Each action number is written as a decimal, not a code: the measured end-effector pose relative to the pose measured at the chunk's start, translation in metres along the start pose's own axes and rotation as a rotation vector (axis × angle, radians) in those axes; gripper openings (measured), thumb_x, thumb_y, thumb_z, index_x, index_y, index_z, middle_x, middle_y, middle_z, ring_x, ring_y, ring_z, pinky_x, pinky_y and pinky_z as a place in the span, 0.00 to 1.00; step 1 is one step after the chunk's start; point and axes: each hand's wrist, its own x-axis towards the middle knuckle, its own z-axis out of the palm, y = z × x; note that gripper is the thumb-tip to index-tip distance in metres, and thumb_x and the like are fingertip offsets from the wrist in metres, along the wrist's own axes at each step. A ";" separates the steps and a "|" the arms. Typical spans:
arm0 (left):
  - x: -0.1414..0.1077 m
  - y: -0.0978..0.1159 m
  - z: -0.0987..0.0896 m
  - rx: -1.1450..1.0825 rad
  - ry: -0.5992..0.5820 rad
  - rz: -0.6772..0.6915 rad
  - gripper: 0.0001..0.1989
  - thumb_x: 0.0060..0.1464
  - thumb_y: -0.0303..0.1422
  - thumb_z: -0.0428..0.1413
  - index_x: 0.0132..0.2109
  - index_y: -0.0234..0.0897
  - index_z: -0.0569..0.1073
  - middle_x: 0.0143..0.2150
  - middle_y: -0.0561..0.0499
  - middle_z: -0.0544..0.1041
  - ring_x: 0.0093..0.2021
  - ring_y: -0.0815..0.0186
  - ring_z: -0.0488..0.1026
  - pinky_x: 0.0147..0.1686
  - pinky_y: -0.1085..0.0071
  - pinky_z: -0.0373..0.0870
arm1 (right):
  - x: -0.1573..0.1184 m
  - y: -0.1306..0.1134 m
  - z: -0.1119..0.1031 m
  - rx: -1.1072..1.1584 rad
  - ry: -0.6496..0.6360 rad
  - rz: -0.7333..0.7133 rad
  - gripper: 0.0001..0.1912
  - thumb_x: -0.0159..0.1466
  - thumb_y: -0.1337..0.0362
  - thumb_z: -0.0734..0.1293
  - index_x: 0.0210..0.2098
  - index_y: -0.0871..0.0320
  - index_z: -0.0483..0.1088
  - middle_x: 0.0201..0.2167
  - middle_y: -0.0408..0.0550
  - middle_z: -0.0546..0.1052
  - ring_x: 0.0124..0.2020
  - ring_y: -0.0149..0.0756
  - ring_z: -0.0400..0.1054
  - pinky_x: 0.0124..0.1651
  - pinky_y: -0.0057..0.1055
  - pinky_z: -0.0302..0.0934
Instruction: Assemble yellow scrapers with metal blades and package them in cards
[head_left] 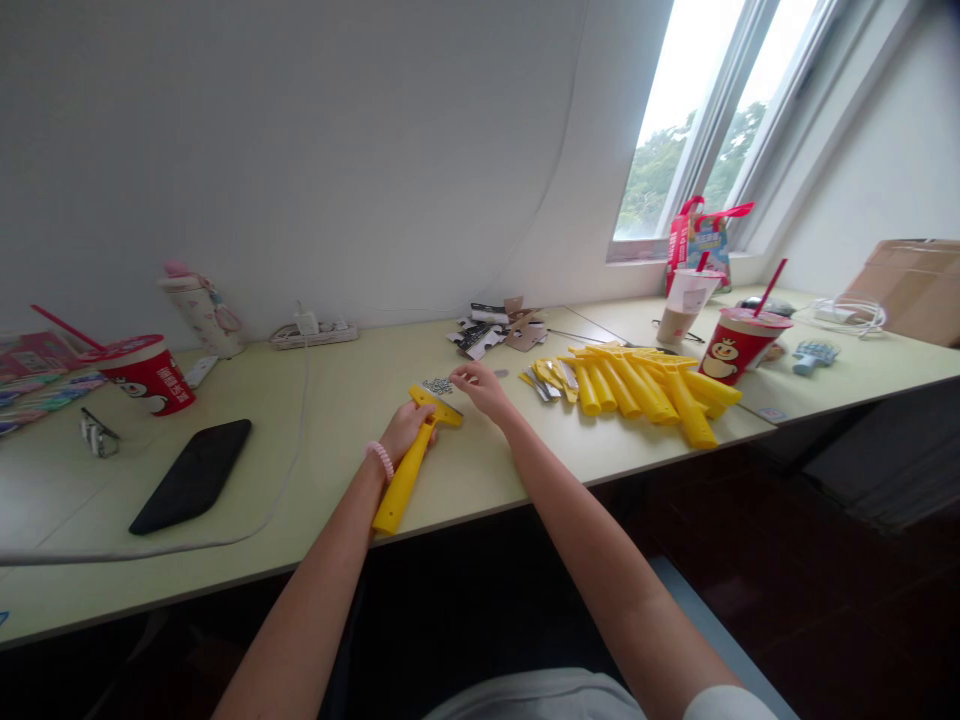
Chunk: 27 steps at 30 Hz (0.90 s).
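My left hand is wrapped round a yellow scraper, whose wide head points away from me and whose handle end lies near the table's front edge. Just beyond the scraper head is a small pile of metal screws. At the right side of that pile, my right hand has its fingertips pinched together; whatever sits between them is too small to make out. To the right lie several yellow scraper handles in a heap, with small yellow pieces and metal blades beside them.
Torn packaging lies by the wall, near a power strip. A black phone, a red cup and a white cable are on the left. Another red cup, a clear cup and a cardboard box stand right.
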 end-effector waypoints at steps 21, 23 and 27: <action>0.005 -0.004 0.001 0.056 -0.050 0.043 0.06 0.48 0.33 0.50 0.28 0.35 0.64 0.14 0.54 0.66 0.13 0.72 0.61 0.14 0.77 0.54 | -0.015 -0.018 0.023 0.232 -0.155 0.085 0.08 0.54 0.63 0.64 0.33 0.59 0.66 0.33 0.44 0.72 0.32 0.29 0.65 0.36 0.27 0.61; 0.007 -0.005 0.000 0.051 0.015 0.037 0.06 0.48 0.33 0.50 0.28 0.35 0.63 0.13 0.54 0.65 0.13 0.71 0.61 0.14 0.77 0.55 | -0.012 -0.015 0.021 0.241 -0.094 0.145 0.09 0.55 0.61 0.63 0.34 0.59 0.67 0.32 0.44 0.72 0.32 0.29 0.65 0.35 0.27 0.61; 0.011 -0.006 -0.001 -0.004 0.300 0.054 0.07 0.46 0.35 0.49 0.29 0.36 0.63 0.14 0.54 0.66 0.13 0.70 0.61 0.15 0.75 0.57 | -0.006 -0.002 0.016 -0.056 0.113 0.199 0.06 0.56 0.67 0.60 0.28 0.59 0.69 0.29 0.44 0.73 0.32 0.31 0.65 0.38 0.28 0.59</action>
